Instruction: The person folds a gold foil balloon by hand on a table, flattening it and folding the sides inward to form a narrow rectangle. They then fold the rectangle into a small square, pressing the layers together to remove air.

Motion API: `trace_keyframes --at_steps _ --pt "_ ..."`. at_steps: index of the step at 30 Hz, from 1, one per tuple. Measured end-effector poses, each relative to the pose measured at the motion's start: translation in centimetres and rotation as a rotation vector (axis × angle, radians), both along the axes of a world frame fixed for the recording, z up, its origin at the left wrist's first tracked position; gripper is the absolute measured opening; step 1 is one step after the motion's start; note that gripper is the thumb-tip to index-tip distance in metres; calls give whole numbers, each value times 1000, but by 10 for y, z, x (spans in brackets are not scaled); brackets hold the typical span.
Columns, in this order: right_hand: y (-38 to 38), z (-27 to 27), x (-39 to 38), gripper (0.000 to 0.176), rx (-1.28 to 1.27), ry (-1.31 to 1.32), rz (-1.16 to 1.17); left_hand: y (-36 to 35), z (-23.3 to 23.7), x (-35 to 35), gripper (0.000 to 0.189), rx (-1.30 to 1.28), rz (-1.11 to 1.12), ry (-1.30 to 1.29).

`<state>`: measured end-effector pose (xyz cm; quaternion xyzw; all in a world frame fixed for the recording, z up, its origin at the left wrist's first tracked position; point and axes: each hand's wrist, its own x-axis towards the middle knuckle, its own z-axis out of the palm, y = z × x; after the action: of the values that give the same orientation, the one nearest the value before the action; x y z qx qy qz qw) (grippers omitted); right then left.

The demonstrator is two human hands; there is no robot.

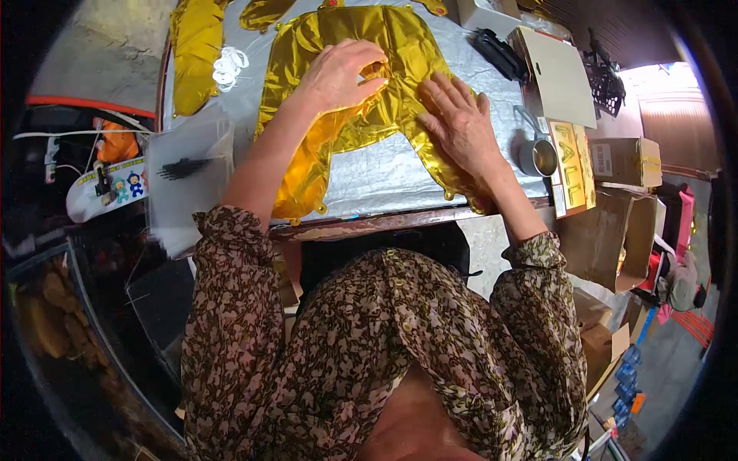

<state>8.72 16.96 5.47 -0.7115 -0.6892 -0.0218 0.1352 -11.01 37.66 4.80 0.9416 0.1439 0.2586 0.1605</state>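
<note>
A gold foil balloon (361,123), wide at the top with two legs toward me, lies creased on the silver-covered table. My left hand (342,77) is on its left half, with thumb and fingers curved around a raised fold of the foil. Along that side the foil bulges up and looks more orange. My right hand (461,127) lies flat with fingers spread on the right leg, whose lower end reaches the table's front edge. Part of the foil is hidden under both hands.
A gold foil piece (196,58) and white string (229,67) lie at left, near a clear plastic bag (192,165). At right are a metal cup (538,157), a black object (500,55), a flat box (553,77) and cardboard boxes (607,238). The table's front edge (415,223) runs before me.
</note>
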Motion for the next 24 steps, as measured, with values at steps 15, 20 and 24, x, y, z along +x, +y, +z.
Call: trace_keyframes --at_steps 15,20,24 --pt "1 1 40 38 83 0 -330 0 -3 -1 38 -43 58 85" --pt "6 3 49 35 5 67 -314 0 -6 0 35 24 61 45" --pt "9 3 52 32 33 86 -201 -1 -5 -1 35 9 75 71"
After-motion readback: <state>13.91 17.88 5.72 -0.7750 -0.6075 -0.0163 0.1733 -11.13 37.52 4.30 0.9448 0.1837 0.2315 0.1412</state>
